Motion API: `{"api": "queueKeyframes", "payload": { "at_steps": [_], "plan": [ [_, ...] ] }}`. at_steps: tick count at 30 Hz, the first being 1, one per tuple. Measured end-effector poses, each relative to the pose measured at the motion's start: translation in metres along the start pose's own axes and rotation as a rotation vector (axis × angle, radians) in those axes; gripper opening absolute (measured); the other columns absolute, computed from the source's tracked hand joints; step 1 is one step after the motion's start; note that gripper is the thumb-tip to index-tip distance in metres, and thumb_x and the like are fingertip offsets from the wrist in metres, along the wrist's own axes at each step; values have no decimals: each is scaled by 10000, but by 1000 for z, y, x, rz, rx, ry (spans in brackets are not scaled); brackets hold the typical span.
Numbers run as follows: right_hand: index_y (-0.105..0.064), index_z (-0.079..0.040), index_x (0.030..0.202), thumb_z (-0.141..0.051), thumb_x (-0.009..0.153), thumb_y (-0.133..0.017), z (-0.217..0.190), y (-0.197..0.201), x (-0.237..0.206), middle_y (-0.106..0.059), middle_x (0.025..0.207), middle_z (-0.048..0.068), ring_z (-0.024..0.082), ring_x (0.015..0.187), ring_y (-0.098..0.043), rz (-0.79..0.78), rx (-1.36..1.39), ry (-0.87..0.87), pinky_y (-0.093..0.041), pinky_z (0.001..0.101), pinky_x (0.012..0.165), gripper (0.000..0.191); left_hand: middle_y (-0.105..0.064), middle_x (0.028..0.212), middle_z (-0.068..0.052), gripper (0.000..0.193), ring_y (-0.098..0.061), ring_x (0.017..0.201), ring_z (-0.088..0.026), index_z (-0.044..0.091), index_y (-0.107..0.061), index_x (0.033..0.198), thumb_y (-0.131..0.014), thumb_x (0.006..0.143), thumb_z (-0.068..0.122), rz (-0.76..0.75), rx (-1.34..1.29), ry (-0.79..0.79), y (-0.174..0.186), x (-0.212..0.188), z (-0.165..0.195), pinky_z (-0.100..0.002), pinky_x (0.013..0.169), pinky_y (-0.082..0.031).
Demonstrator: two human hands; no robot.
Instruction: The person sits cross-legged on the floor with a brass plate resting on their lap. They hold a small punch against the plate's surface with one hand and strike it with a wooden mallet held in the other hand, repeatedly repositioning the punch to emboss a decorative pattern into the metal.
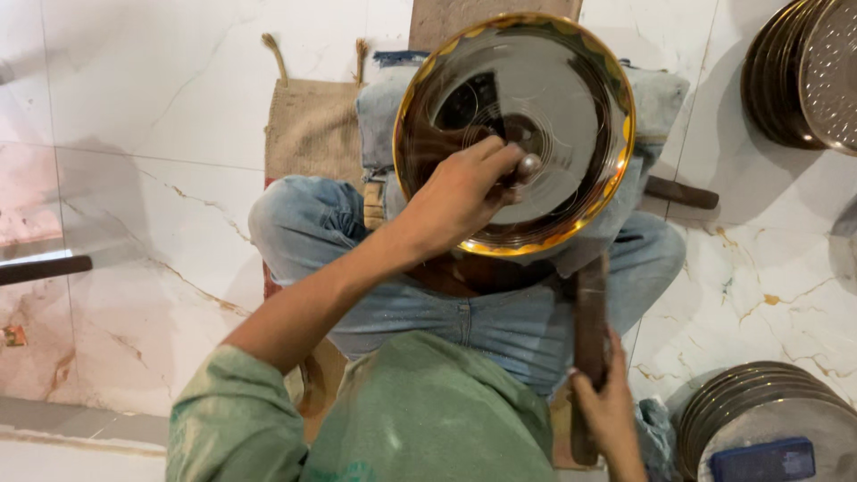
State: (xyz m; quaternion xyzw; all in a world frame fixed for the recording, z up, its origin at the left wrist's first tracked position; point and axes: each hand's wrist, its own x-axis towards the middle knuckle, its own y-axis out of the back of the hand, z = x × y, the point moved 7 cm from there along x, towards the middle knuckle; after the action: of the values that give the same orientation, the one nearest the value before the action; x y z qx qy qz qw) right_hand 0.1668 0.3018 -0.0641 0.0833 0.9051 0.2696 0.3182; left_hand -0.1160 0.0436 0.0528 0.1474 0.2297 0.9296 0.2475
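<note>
Marble floor, white w/ gold veining, under everything. Seated cross-legged in jeans on burlap mat, seen from above.

Landmark: round metal plate, gold-rimmed, concentric rings on face, propped over knees (tilted toward camera). Stack of similar plates well right of landmark, leaning upright; second stack lower right of it, flat on floor, w/ blue block on top. Dark handle just right of landmark, partly hidden behind it.

Progress, as judged: landmark plate in work, approx mid-job; rings already showing on face, rim bright. Stacks unsorted by eye, so finished vs. pending count cannot be told.

Left hand over lower centre of landmark, fingers curled together, pinching small rounded metal tool against plate face. Right hand below landmark, fingers wrapped closed round dark wooden stick, upper end reaching toward plate's lower edge (contact not clear).
</note>
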Motion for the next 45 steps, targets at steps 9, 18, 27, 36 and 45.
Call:
{"api": "queueKeyframes", "payload": {
  "at_steps": [9, 18, 27, 36, 45],
  "plan": [
    [-320, -1, 1546, 0, 907, -800, -61, 68, 2, -654, 1091, 130, 196, 958, -649, 307, 93, 253, -521, 338, 924, 799, -701, 1191, -79, 567, -708, 1042, -289, 123, -556, 1359, -786, 840, 127, -385, -58, -102, -38, 25, -13, -435, 888, -564],
    [-302, -13, 1555, -158, 908, -856, -159, 98, 47, -635, 1131, 257, 319, 1017, -673, 320, -209, 434, -566, 397, 875, 863, -698, 1169, -56, 532, -702, 1072, -301, 135, -570, 1382, -762, 886, 155, -391, -30, -170, -41, 22, -14, -438, 884, -564],
    [-429, -202, 1572, -154, 792, -794, -319, 81, 51, -640, 960, 140, 365, 771, -680, 58, -994, 692, -556, 465, 661, 863, -669, 1143, -158, 375, -688, 1020, -359, 75, -579, 1279, -749, 946, 94, 246, -44, 206, -22, -27, -15, -436, 856, -557],
    [-467, -358, 1621, -127, 845, -695, -410, 46, 6, -602, 871, 21, 205, 700, -652, 143, -1481, 1091, -539, 347, 595, 842, -643, 1035, -194, 353, -652, 933, -371, 11, -512, 1200, -763, 960, 70, 621, -25, 368, -35, -60, -19, -434, 840, -525],
    [-435, -280, 1596, -164, 780, -779, -366, 67, 31, -640, 909, 62, 282, 737, -673, 97, -1192, 989, -552, 415, 626, 893, -658, 1005, -159, 332, -676, 882, -336, 23, -580, 1217, -763, 947, 86, 489, -54, 267, -28, -47, -15, -404, 786, -545]
  ]
}}
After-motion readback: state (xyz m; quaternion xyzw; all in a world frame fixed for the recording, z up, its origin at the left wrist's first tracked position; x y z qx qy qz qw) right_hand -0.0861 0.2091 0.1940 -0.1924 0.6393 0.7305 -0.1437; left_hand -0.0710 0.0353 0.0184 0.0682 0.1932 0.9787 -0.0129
